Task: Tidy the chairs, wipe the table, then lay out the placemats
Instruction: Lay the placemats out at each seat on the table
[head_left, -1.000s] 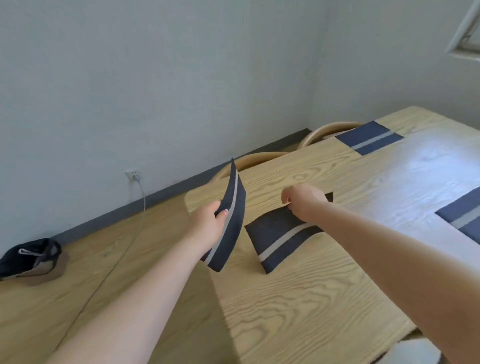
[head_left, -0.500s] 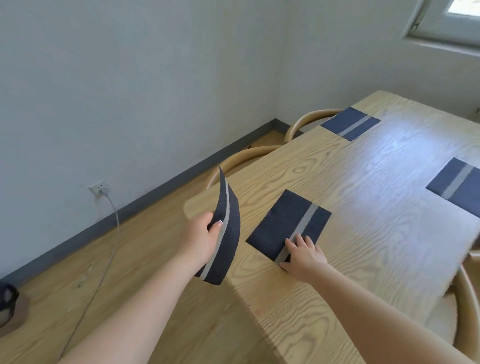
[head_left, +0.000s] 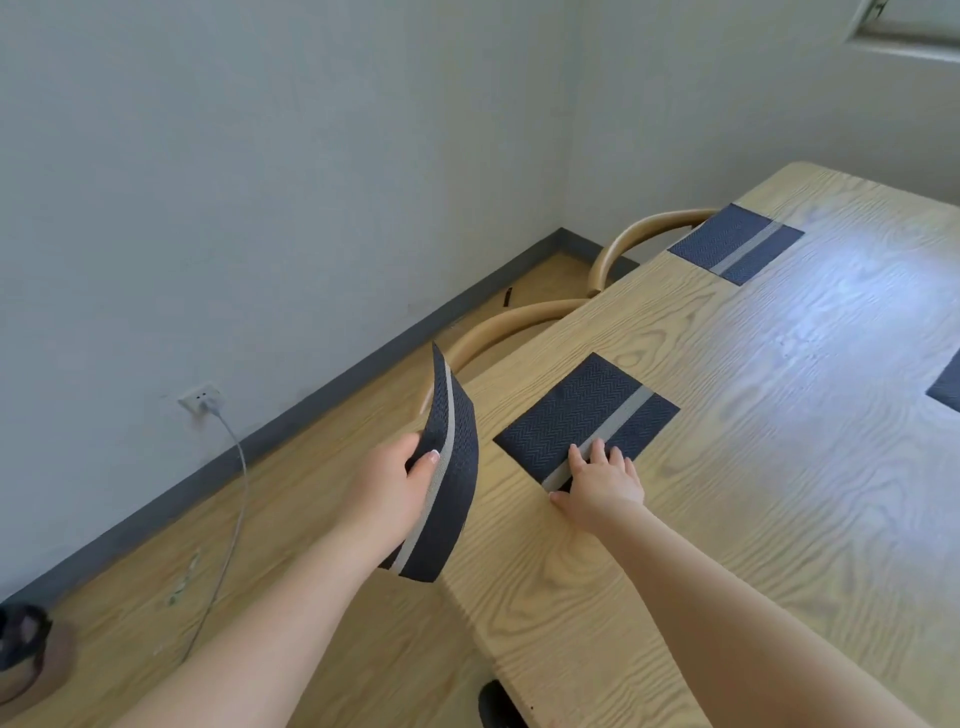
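Right hand (head_left: 602, 483) lies flat, fingers straight, pressing the near end of the placemat (head_left: 587, 415) just laid on the table (head_left: 753, 467). This mat sits close to the table's left edge, long axis running from near-left to far-right, grey stripe along the same line.

Left hand (head_left: 395, 483) pinches the spare placemat (head_left: 447, 467) between thumb and fingers, holding it on edge, bowed, out over the floor just left of the table edge. Spare mat is beside the laid one, well short of any open spot.

Two chair backs (head_left: 498, 327) tuck under the left edge. A second laid mat (head_left: 735, 244) lies at the far-left edge; another (head_left: 948, 384) shows partly at right.

Judgement: near stretch of table, ahead of the right forearm, is open room for the spare; left hand is nearer to it.
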